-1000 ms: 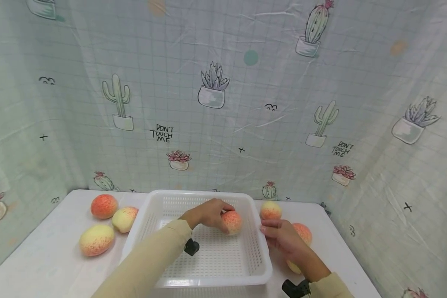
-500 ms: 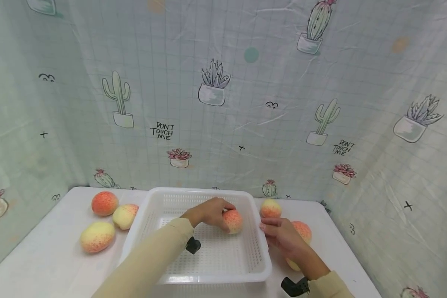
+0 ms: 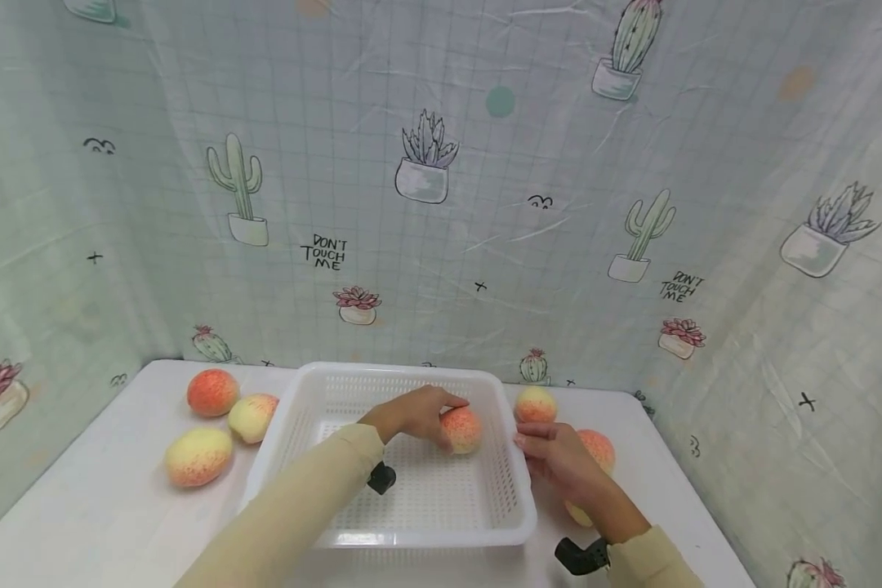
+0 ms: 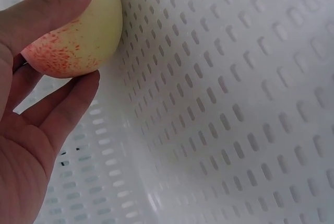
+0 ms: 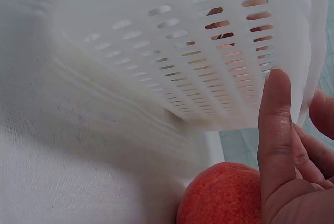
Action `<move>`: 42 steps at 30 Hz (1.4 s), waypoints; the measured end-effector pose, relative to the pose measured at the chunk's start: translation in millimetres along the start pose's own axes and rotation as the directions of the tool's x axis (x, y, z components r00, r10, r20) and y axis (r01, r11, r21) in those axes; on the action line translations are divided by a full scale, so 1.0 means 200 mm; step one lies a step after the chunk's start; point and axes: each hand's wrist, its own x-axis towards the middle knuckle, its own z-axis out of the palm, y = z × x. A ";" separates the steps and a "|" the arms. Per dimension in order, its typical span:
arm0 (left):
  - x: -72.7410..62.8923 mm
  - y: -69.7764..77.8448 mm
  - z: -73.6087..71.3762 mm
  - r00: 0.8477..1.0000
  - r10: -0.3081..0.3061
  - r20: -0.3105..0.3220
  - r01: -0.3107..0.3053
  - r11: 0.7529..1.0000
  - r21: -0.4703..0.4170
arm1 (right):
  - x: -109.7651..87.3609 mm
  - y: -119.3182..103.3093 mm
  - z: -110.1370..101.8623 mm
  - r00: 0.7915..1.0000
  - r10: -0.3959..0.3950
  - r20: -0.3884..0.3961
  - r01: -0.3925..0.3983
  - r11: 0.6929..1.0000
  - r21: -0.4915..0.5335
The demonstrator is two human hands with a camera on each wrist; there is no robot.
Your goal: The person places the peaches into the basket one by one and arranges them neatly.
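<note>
Peach [image 3: 465, 432] stays gripped by the left hand [image 3: 417, 413] inside the basket [image 3: 426, 537], as before.

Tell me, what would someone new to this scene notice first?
Probably the peach that the left hand grips inside the white basket, near its right side. Next, perhaps, the right hand touching the basket's right edge. Behind it all, the pale cloth stands out with its printed cactuses and "DON'T TOUCH ME" lettering.
</note>
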 end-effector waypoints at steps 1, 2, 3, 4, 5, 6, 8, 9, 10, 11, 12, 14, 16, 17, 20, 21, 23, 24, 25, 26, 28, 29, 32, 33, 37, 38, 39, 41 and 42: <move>0.00 0.00 -0.01 1.000 -0.005 0.002 0.005 1.000 -0.001 | 0.00 0.00 0.00 1.000 -0.005 -0.005 0.005 1.000 -0.005; 0.00 0.01 -0.01 1.000 -0.007 0.002 0.007 1.000 0.001 | 0.00 -0.01 0.00 1.000 -0.009 -0.009 0.009 1.000 -0.010; 0.00 0.01 -0.01 1.000 -0.006 0.000 0.006 1.000 0.005 | 0.00 -0.01 0.00 1.000 -0.010 -0.011 0.010 1.000 -0.008; -0.01 0.01 -0.02 1.000 -0.009 0.000 0.009 1.000 0.006 | 0.00 -0.01 0.00 1.000 -0.012 -0.015 0.012 1.000 -0.012; -0.01 0.02 -0.02 1.000 -0.016 0.001 0.016 1.000 0.004 | 0.00 -0.01 0.00 1.000 -0.011 -0.016 0.011 1.000 -0.013; -0.02 0.02 -0.02 1.000 -0.019 -0.001 0.019 1.000 0.008 | 0.00 -0.01 0.00 1.000 -0.010 -0.014 0.010 1.000 -0.011; -0.02 0.02 -0.02 1.000 -0.024 -0.004 0.025 1.000 0.012 | 0.00 -0.01 0.00 1.000 -0.009 -0.009 0.009 1.000 -0.003; -0.03 0.02 -0.02 1.000 -0.023 -0.007 0.023 1.000 0.017 | 0.00 -0.01 0.01 1.000 -0.007 -0.006 0.007 1.000 0.002; -0.03 0.02 -0.02 1.000 -0.022 -0.008 0.023 0.999 0.023 | 0.00 -0.01 0.01 1.000 -0.007 -0.004 0.007 1.000 0.003; -0.03 0.02 -0.03 1.000 -0.020 -0.011 0.020 0.999 0.028 | 0.00 -0.01 0.01 1.000 -0.008 -0.001 0.008 1.000 0.006; -0.04 0.02 -0.03 1.000 -0.015 -0.016 0.016 0.999 0.034 | 0.00 -0.01 0.01 1.000 -0.009 -0.002 0.009 1.000 0.006; -0.05 0.01 -0.05 1.000 -0.007 -0.026 0.007 1.000 0.028 | 0.00 -0.01 0.02 1.000 -0.010 -0.005 0.010 1.000 0.002; -0.07 0.00 -0.07 1.000 -0.002 -0.031 0.002 1.000 0.001 | 0.00 -0.01 0.03 1.000 -0.005 -0.011 0.005 1.000 -0.003; -0.08 0.00 -0.08 0.999 -0.005 -0.033 0.004 1.000 -0.023 | 0.00 -0.01 0.03 1.000 -0.002 -0.016 0.002 1.000 -0.003; -0.11 0.00 -0.13 0.999 -0.013 -0.032 0.010 0.994 -0.106 | 0.00 -0.01 0.04 0.999 0.009 -0.044 -0.009 1.000 -0.013; -0.12 0.00 -0.15 0.999 -0.016 -0.032 0.011 0.990 -0.138 | 0.00 -0.01 0.04 0.998 0.013 -0.055 -0.014 1.000 -0.018; -0.14 0.00 -0.19 0.999 -0.025 -0.034 0.018 0.982 -0.190 | 0.00 0.00 0.04 0.997 0.020 -0.076 -0.022 0.999 -0.028; -0.15 0.00 -0.21 0.999 -0.025 -0.037 0.016 0.977 -0.211 | 0.00 0.00 0.04 0.996 0.022 -0.083 -0.025 0.999 -0.035; -0.17 0.00 -0.24 0.999 -0.025 -0.040 0.015 0.973 -0.231 | 0.00 0.00 0.04 0.996 0.020 -0.084 -0.023 0.999 -0.042; -0.18 0.00 -0.26 0.999 -0.021 -0.044 0.010 0.969 -0.247 | -0.01 0.00 0.04 0.996 0.017 -0.083 -0.021 0.999 -0.049; -0.22 0.00 -0.32 0.998 -0.003 -0.055 -0.011 0.964 -0.264 | -0.01 0.00 0.03 0.996 0.015 -0.085 -0.020 0.999 -0.051; -0.24 0.00 -0.35 0.998 0.011 -0.060 -0.027 0.963 -0.268 | -0.01 0.00 0.03 0.996 0.014 -0.086 -0.019 0.998 -0.055; -0.32 -0.01 -0.43 0.997 0.033 -0.076 -0.052 0.962 -0.269 | -0.02 0.01 0.03 0.996 0.017 -0.089 -0.022 0.998 -0.055; -0.36 -0.02 -0.46 0.996 0.035 -0.082 -0.056 0.961 -0.270 | -0.02 0.01 0.03 0.996 0.016 -0.087 -0.020 0.998 -0.053; -0.51 -0.08 -0.55 0.993 0.007 -0.118 -0.040 0.959 -0.282 | -0.01 0.01 0.04 0.997 0.000 -0.081 -0.005 0.999 -0.052; -0.55 -0.10 -0.57 0.992 0.002 -0.128 -0.039 0.957 -0.289 | -0.01 0.01 0.04 0.997 0.000 -0.082 -0.004 0.999 -0.054; -0.59 -0.12 -0.59 0.990 -0.004 -0.138 -0.037 0.956 -0.291 | -0.01 0.01 0.04 0.996 0.001 -0.085 -0.006 0.998 -0.060; -0.66 -0.17 -0.62 0.987 -0.018 -0.161 -0.029 0.957 -0.289 | -0.01 0.01 0.04 0.996 0.006 -0.087 -0.011 0.998 -0.064; -0.70 -0.19 -0.64 0.985 -0.023 -0.173 -0.027 0.958 -0.285 | -0.01 0.00 0.04 0.996 0.005 -0.085 -0.011 0.998 -0.064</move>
